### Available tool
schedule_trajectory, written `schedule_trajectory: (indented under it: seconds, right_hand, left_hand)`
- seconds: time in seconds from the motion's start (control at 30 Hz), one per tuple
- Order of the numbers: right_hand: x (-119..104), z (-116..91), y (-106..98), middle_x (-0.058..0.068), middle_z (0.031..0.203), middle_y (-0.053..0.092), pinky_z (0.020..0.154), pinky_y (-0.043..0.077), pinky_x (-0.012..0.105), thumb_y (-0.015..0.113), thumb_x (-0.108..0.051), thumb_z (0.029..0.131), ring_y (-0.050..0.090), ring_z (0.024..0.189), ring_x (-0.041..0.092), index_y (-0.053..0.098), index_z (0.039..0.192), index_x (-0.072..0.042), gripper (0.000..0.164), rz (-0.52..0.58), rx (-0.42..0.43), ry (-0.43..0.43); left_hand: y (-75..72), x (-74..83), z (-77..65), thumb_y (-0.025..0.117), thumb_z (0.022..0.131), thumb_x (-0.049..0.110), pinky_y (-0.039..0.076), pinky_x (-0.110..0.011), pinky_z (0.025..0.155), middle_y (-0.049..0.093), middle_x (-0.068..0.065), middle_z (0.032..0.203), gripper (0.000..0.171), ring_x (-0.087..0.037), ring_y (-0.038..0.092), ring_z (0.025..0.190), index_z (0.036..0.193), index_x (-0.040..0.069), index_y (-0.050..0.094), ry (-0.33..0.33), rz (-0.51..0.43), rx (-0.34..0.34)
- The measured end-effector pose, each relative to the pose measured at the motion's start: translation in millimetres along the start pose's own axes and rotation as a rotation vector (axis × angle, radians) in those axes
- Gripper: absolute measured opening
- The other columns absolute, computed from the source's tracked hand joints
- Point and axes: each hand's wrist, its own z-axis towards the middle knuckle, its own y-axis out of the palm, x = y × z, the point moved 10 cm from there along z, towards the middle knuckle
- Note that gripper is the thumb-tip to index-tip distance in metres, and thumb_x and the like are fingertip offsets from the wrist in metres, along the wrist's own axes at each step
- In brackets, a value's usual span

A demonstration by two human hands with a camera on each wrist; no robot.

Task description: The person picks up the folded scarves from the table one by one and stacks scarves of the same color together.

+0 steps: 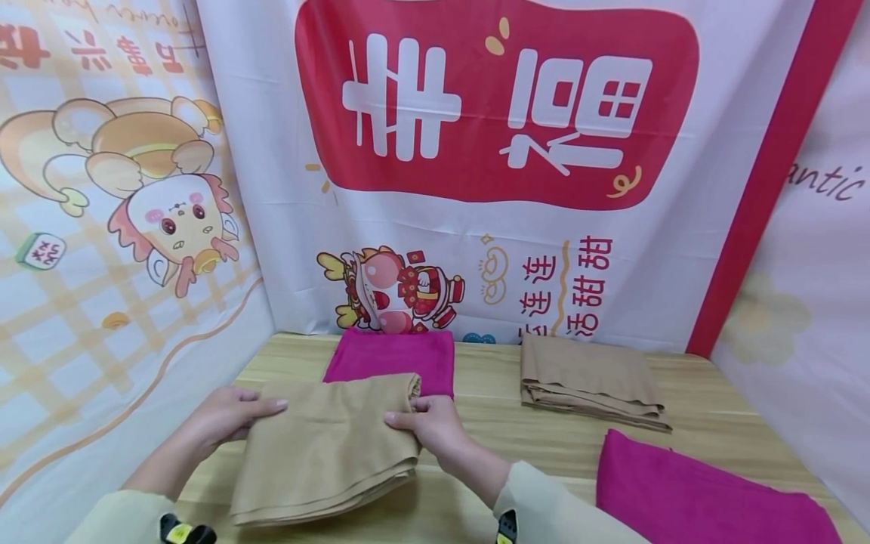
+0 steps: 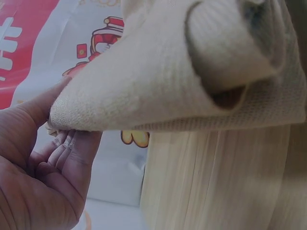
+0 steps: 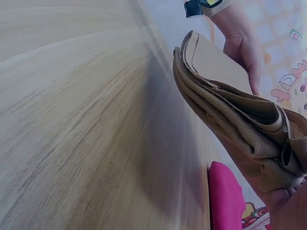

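A folded tan cloth is held up at both sides, tilted, over the left part of the wooden table. My left hand pinches its left edge, thumb on top and fingers beneath, as the left wrist view also shows. At the opposite edge, my right hand grips the cloth between thumb and fingers. Several stacked layers of the cloth show in the right wrist view, with a gap and a shadow between them and the tabletop. Behind it lies a folded magenta cloth, partly hidden by the tan one.
Another folded tan cloth lies at the back right of the table. A second magenta cloth lies at the front right. Printed fabric hangings enclose the table at the back and both sides.
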Motion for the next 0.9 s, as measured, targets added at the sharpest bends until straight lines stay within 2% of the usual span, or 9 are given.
schedule_trajectory:
  seconds: [0.23,0.43,0.7,0.9]
  right_hand:
    - [3.3,-4.7,-12.9,0.008,0.070,0.065,0.052,0.051,0.029,0.075,-0.024,0.070,0.061,0.057,0.013,0.067,0.081,-0.001,0.026,0.021,-0.001,0.011]
    - [5.3,-10.1,-24.3,0.007,0.070,0.064,0.051,0.051,0.029,0.075,-0.025,0.069,0.060,0.055,0.013,0.066,0.080,-0.001,0.028,0.011,0.006,0.024]
    - [10.5,-18.4,-37.5,0.008,0.075,0.065,0.055,0.052,0.031,0.075,-0.024,0.070,0.062,0.060,0.016,0.065,0.090,0.000,0.033,0.032,0.022,0.036]
    - [16.9,-22.7,-48.1,0.004,0.068,0.062,0.050,0.049,0.027,0.075,-0.027,0.068,0.058,0.055,0.011,0.061,0.075,-0.003,0.029,0.008,0.045,0.063]
  left_hand:
    - [15.2,6.8,6.1,0.071,0.075,0.027,0.052,-0.035,0.063,0.065,-0.011,0.076,0.036,-0.021,0.063,0.067,0.085,-0.006,0.061,0.016,-0.023,-0.042]
    - [27.3,10.5,10.1,0.071,0.074,0.026,0.052,-0.035,0.062,0.065,-0.010,0.074,0.035,-0.019,0.062,0.065,0.084,-0.006,0.061,0.036,-0.022,-0.058]
    - [42.1,12.2,16.5,0.073,0.071,0.029,0.052,-0.035,0.062,0.065,-0.010,0.073,0.038,-0.019,0.062,0.064,0.082,-0.006,0.061,0.040,0.004,-0.060]
    - [52.9,13.9,22.2,0.073,0.070,0.031,0.052,-0.035,0.061,0.064,-0.010,0.071,0.040,-0.018,0.061,0.063,0.080,-0.005,0.062,0.045,0.020,-0.075]
